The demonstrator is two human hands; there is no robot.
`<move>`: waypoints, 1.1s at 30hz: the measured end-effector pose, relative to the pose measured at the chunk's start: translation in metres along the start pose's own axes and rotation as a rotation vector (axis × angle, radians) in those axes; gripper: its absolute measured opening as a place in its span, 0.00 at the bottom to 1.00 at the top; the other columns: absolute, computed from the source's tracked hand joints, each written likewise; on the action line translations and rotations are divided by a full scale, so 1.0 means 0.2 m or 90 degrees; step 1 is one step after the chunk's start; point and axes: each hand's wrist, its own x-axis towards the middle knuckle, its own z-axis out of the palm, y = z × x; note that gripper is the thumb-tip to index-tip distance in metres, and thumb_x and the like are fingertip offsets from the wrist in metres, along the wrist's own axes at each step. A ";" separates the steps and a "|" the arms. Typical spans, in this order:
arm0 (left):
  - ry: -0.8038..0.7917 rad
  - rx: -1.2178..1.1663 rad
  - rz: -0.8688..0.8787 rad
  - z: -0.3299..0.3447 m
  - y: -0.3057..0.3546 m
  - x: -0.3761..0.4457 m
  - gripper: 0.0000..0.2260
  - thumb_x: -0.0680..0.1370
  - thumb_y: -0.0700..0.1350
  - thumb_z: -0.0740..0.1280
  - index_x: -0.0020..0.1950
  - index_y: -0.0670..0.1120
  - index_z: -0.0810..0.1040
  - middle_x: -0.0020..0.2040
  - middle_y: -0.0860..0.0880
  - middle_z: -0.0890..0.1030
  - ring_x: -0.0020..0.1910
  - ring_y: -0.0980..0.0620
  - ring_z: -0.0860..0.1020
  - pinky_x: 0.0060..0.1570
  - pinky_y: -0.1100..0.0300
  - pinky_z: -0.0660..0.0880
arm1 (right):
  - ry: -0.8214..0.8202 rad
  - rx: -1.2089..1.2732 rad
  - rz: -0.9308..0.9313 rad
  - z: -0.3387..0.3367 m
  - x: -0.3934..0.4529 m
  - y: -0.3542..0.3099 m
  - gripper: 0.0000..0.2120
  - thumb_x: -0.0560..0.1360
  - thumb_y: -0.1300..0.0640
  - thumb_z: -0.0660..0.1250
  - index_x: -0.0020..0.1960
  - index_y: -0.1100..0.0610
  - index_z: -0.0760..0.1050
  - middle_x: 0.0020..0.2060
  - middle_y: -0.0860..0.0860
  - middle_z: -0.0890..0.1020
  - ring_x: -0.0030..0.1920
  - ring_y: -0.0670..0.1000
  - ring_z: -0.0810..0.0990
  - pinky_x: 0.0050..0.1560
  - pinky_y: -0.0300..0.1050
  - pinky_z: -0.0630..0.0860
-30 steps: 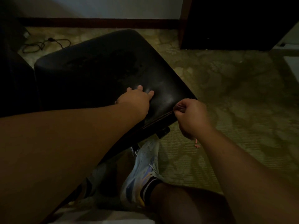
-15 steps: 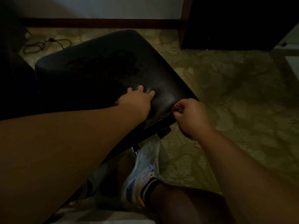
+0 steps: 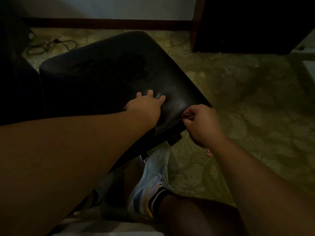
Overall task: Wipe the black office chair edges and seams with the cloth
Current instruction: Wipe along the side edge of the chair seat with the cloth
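The black office chair seat [image 3: 109,74] fills the middle left, tilted toward me. My left hand [image 3: 144,104] rests flat on its near part with the fingers spread. At the seat's near right corner, my right hand [image 3: 201,123] is curled into a fist, its thumb and forefinger pinched against the edge seam [image 3: 168,127]. The fist hides almost all of the cloth [image 3: 208,153]; only a small pink bit shows just below the wrist.
My shoe [image 3: 150,183] and leg are under the seat's near edge. A black cable [image 3: 51,46] lies on the patterned carpet [image 3: 247,103] at the back left. Dark furniture [image 3: 255,23] stands at the back right, and a dark shape lies at the far left.
Hardly anything has moved. My right fist stays at the seat's corner seam with only a slight shift, and my left hand stays on the seat.
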 end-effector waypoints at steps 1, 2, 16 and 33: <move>-0.002 -0.001 0.001 0.00 0.00 0.00 0.36 0.82 0.46 0.66 0.81 0.60 0.45 0.82 0.46 0.45 0.79 0.35 0.50 0.65 0.32 0.69 | 0.019 -0.002 0.008 0.00 0.00 0.00 0.03 0.75 0.59 0.71 0.48 0.55 0.83 0.43 0.48 0.81 0.41 0.45 0.77 0.35 0.29 0.64; -0.001 -0.001 0.002 0.00 0.00 0.00 0.36 0.82 0.46 0.66 0.81 0.60 0.46 0.82 0.45 0.46 0.79 0.35 0.50 0.66 0.32 0.69 | 0.040 0.000 0.017 0.00 0.00 0.00 0.04 0.75 0.59 0.71 0.48 0.55 0.83 0.45 0.50 0.81 0.41 0.46 0.77 0.35 0.30 0.64; -0.006 0.001 0.004 0.00 0.00 0.02 0.36 0.82 0.45 0.65 0.81 0.60 0.45 0.82 0.44 0.46 0.79 0.33 0.50 0.67 0.32 0.68 | 0.021 -0.005 -0.020 -0.01 -0.01 0.00 0.04 0.75 0.59 0.71 0.49 0.56 0.83 0.43 0.46 0.78 0.39 0.42 0.74 0.37 0.30 0.64; -0.019 -0.005 -0.010 -0.01 0.01 0.03 0.41 0.80 0.46 0.70 0.81 0.61 0.43 0.82 0.46 0.43 0.80 0.34 0.48 0.68 0.31 0.67 | 0.038 0.010 -0.018 0.02 -0.01 -0.01 0.06 0.75 0.59 0.71 0.52 0.56 0.83 0.51 0.52 0.79 0.49 0.50 0.78 0.49 0.39 0.72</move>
